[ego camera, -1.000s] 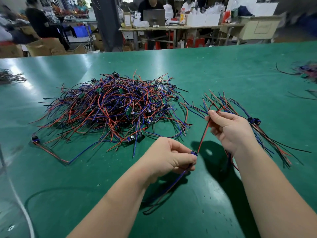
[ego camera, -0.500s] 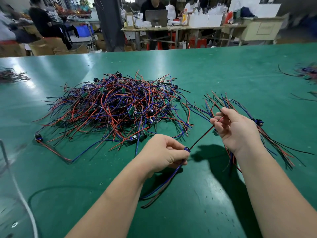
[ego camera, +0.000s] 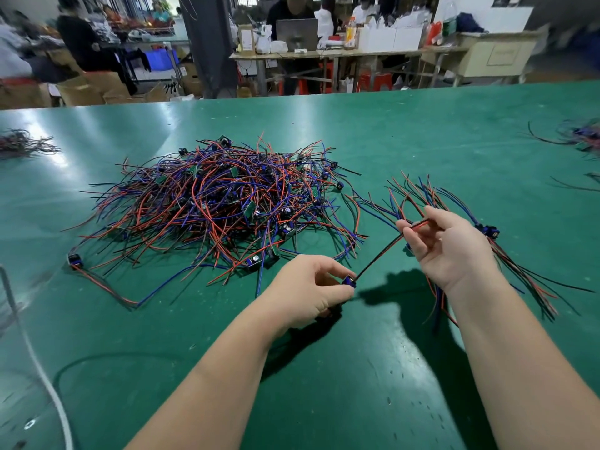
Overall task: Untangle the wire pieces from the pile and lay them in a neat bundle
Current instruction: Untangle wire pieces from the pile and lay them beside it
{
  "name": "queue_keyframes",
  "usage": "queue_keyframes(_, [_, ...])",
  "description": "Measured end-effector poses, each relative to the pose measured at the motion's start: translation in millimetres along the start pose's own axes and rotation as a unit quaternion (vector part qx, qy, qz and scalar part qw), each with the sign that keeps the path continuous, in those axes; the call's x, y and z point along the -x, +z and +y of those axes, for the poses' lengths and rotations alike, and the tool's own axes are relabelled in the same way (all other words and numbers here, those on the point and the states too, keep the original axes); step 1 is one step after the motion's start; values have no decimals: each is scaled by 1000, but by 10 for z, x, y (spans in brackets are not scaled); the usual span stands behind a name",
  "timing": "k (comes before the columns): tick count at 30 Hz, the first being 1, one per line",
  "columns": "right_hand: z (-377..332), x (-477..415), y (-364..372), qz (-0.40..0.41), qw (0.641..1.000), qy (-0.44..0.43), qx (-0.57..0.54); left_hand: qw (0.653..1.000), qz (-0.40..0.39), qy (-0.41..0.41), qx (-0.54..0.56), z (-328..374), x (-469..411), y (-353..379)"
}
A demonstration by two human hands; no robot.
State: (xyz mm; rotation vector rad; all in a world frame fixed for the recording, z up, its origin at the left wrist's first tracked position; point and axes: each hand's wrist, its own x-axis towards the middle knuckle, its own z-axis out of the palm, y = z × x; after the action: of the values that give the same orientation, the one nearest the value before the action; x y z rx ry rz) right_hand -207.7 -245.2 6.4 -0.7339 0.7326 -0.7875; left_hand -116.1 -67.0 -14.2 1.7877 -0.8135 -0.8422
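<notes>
The pile (ego camera: 220, 206) lies where it did a second ago, left of centre on the surface (ego camera: 422, 131), so the change is all between your hands. The sorted bundle (ego camera: 522, 280) fans out above and below your right grip (ego camera: 451, 251), which seems to hold it as before. That grip's fingertips also pinch the far end of one wire piece (ego camera: 380, 253). The piece stood steeper a second ago. It now runs flatter and taut down to your left grip (ego camera: 311, 290), which is clenched on its blue connector (ego camera: 349, 281) (the blue tails that trailed below this hand no longer show).

I judge the piece to be free of the pile and ready to join the bundle.

The green surface also carries smaller wire clumps at its far left (ego camera: 22, 146) and far right (ego camera: 581, 134), and a white cable (ego camera: 42, 368) near you. Beyond it are work tables, people, cardboard boxes (ego camera: 81, 89) and a laptop (ego camera: 297, 34).
</notes>
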Motion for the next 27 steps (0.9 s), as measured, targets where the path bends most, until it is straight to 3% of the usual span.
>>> queue_keyframes(4, [-16,-23,-35,-18,1000,3,-5,1000,2,20,-7,-4,4,15])
queue_keyframes(7, [-19,-5,4,-93,995,-26,-3,999,23,38,-12,-5,4,0])
queue_keyframes(10, [13,-8,30,-136,991,11,-3,993,10,35,114,62,23,-26])
queue_keyframes(12, [70,15,36,-134,987,18,85,971,-4,27,237,122,31,-42])
queue_keyframes(14, [151,64,36,-185,961,11,205,939,-15,8,343,165,30,-52])
queue_keyframes(16, [234,155,70,-270,930,12,247,914,-14,-6,405,181,23,-58])
queue_keyframes(18, [290,241,132,-313,925,15,216,904,3,-8,426,179,20,-54])
queue_keyframes(23, [326,284,217,-273,952,-17,138,922,65,-14,381,136,0,-1])
queue_keyframes(27, [336,316,215,-306,939,-21,153,918,83,-18,388,131,-18,38])
